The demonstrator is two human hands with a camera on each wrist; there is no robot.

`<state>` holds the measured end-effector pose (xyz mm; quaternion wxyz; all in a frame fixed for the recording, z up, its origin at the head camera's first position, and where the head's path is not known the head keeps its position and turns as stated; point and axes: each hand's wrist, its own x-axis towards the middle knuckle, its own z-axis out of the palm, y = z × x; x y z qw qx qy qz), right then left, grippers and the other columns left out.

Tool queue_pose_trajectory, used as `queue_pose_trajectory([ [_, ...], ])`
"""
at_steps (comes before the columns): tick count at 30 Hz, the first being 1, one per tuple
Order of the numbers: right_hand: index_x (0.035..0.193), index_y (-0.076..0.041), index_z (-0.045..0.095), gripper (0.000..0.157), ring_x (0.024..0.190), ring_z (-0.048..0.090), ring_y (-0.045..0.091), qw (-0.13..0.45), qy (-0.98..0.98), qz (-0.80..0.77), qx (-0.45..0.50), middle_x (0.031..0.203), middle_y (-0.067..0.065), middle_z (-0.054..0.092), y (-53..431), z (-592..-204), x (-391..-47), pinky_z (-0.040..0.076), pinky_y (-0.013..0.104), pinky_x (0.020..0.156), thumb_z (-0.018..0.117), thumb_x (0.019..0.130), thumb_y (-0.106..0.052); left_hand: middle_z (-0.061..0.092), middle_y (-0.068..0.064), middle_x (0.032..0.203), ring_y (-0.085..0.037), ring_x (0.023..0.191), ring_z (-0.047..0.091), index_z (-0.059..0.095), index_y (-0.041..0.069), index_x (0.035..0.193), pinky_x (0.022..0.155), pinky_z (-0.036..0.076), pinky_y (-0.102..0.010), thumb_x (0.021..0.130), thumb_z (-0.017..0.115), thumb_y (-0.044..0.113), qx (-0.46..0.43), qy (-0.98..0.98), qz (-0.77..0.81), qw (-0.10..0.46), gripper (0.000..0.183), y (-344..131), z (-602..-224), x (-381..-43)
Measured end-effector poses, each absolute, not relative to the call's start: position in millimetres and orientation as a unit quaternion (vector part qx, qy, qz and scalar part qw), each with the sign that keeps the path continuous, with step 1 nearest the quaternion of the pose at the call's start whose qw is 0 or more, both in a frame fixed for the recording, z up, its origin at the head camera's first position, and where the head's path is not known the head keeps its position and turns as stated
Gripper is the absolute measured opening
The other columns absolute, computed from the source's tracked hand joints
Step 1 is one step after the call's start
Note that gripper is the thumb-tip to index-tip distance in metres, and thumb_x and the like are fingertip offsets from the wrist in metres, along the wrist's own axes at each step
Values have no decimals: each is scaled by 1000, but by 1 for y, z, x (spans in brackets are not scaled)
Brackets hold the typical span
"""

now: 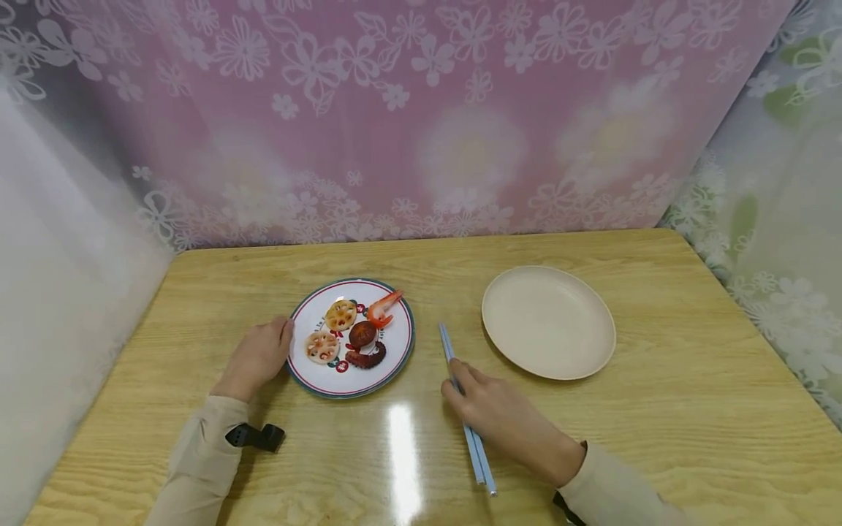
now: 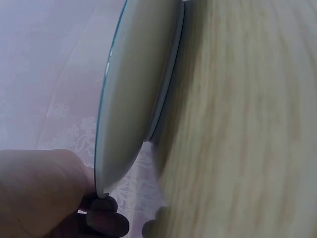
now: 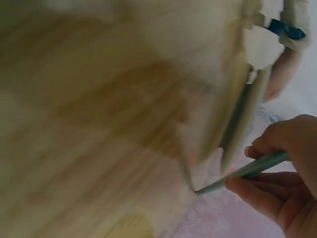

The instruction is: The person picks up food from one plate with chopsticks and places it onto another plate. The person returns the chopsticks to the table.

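My left hand (image 1: 259,356) grips the left rim of a white plate (image 1: 395,358) with a blue-green edge. In the left wrist view, the fingertips (image 2: 106,216) curl under the rim of this plate (image 2: 131,94), its foot close to the tabletop. On it lie two lotus root slices (image 1: 322,348), a shrimp (image 1: 381,310), a shiitake mushroom (image 1: 362,334) and an octopus tentacle (image 1: 368,357). My right hand (image 1: 503,416) pinches a pair of light blue chopsticks (image 1: 475,454) around their middle; they slant low over the table between the plates.
A bare beige plate (image 1: 549,321) stands right of the chopsticks. Everything is on a wooden table (image 1: 217,292). Behind it hangs a pink floral curtain (image 1: 395,146), with pale cloth (image 1: 783,219) along the right side.
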<state>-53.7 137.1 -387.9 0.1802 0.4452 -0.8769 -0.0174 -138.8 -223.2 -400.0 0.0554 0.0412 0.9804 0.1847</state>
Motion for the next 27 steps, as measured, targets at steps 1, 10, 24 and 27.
queue_pose_trajectory([
  [1,97,0,56,26,96,66,28,173,-878,-26,446,113,24,58,138,-391,-55,53,26,57,74,79,4,61,-19,89,-30,80,56,57,-6,107,71,45,-47,105,35,19,42,980,185,56,33,-223,-401,-139],
  [10,102,3,54,27,92,68,33,148,-887,-35,436,119,32,56,142,-405,-69,53,30,54,71,81,3,58,-15,81,-27,74,53,57,-5,105,67,43,-43,105,36,18,46,980,185,50,32,-224,-402,-137],
  [24,115,-2,49,27,72,66,28,6,-911,107,399,137,32,44,158,-404,-84,50,28,53,56,90,4,56,-12,75,-26,70,52,56,-3,97,64,43,-42,105,37,17,56,980,186,38,29,-224,-403,-135],
  [27,119,0,49,28,86,67,31,-6,-910,106,400,140,30,43,161,-403,-86,54,33,62,53,91,1,56,-12,74,-26,69,51,56,-3,96,63,43,-41,105,37,17,56,981,184,35,28,-225,-403,-135],
])
